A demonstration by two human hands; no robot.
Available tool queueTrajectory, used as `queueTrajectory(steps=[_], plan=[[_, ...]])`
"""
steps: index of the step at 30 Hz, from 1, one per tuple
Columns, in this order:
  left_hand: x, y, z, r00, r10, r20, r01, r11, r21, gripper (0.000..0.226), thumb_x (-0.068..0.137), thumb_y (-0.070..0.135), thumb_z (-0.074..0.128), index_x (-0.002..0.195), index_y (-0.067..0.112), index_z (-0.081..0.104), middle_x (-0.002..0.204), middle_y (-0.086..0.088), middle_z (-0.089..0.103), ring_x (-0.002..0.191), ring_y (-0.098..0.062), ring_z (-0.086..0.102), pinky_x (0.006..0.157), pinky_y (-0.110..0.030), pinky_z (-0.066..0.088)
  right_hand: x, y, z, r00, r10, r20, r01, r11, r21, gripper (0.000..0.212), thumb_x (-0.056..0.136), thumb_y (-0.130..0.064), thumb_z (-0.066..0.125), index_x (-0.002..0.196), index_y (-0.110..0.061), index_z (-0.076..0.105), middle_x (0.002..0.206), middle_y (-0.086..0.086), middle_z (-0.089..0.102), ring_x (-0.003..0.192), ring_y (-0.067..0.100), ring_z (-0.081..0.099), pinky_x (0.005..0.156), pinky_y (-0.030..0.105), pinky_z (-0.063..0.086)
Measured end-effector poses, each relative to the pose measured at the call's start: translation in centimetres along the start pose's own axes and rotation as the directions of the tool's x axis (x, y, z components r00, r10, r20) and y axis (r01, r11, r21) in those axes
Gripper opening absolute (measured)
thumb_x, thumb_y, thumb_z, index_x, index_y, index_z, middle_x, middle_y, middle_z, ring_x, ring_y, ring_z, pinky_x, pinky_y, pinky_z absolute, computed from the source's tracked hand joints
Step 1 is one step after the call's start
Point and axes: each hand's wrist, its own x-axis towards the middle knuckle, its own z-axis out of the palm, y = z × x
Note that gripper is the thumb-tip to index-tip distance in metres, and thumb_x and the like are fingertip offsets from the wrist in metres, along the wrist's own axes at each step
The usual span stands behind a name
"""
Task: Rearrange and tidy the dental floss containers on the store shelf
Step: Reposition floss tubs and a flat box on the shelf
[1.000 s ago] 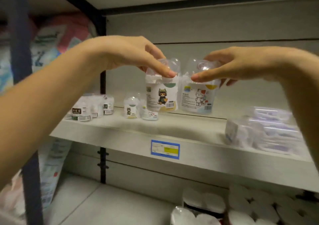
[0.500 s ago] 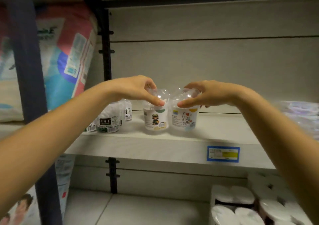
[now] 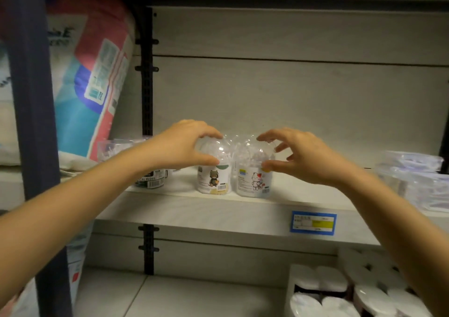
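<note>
Left hand (image 3: 184, 146) grips the domed lid of the dark-cat floss container (image 3: 215, 180), thumb in front and fingers curled over the top. Right hand (image 3: 303, 157) arches around the dome of the white-cat floss container (image 3: 254, 183), fingers spread; I cannot tell whether it has hold. Both containers stand upright, side by side between my hands, on the shelf (image 3: 194, 209). Black-labelled floss tubs (image 3: 151, 180) sit behind my left wrist.
</note>
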Motion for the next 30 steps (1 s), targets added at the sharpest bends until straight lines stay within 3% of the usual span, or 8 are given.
queueTrajectory(steps=[4,8,23,27,30], plan=[[1.2,0.1,1.0,0.998,-0.045,-0.047,0.048,0.996,0.071,0.051,0.079,0.038,0.068,0.126,0.027,0.053,0.13,0.007,0.056,0.12,-0.016,0.046,0.097,-0.03,0.034,1.4,0.8,1.8,0.997,0.015,-0.076,-0.017,0.999,-0.031,0.048,0.081,-0.028,0.067,0.125,-0.026,0.05,0.13,-0.005,0.054,0.105,0.016,0.057,0.087,0.039,0.05],[2.7,-0.3,2.0,0.993,-0.108,-0.045,0.111,0.992,0.063,0.051,0.079,0.035,0.069,0.126,0.025,0.053,0.133,0.004,0.055,0.124,-0.02,0.044,0.102,-0.039,0.038,3.3,2.0,3.1,0.996,0.031,-0.089,-0.036,0.997,-0.061,0.047,0.081,-0.026,0.067,0.125,-0.022,0.05,0.132,-0.003,0.055,0.112,0.02,0.056,0.09,0.036,0.046],[3.6,-1.2,3.2,0.99,-0.118,-0.08,0.122,0.992,0.046,0.05,0.081,0.031,0.068,0.128,0.023,0.052,0.135,0.001,0.054,0.127,-0.022,0.043,0.103,-0.04,0.038,4.5,2.4,4.4,0.989,0.125,-0.078,-0.128,0.991,-0.036,0.047,0.085,-0.024,0.063,0.129,-0.022,0.046,0.136,0.001,0.051,0.116,0.026,0.052,0.093,0.042,0.045],[3.3,-0.9,2.8,0.992,-0.117,-0.052,0.123,0.985,0.119,0.054,0.086,0.037,0.06,0.136,0.024,0.045,0.141,0.0,0.048,0.132,-0.021,0.039,0.107,-0.038,0.033,4.4,1.9,4.1,0.99,0.142,-0.026,-0.144,0.987,-0.078,0.053,0.089,-0.027,0.057,0.138,-0.022,0.038,0.146,0.003,0.04,0.13,0.026,0.04,0.105,0.04,0.036],[2.0,-0.7,1.6,0.986,-0.089,-0.14,0.108,0.985,0.131,0.052,0.09,0.037,0.054,0.138,0.022,0.042,0.144,0.002,0.044,0.134,-0.018,0.036,0.108,-0.036,0.028,3.1,0.8,3.6,0.98,0.114,-0.164,-0.123,0.991,-0.045,0.058,0.091,-0.026,0.054,0.144,-0.023,0.031,0.153,0.003,0.027,0.138,0.025,0.026,0.11,0.036,0.025]])
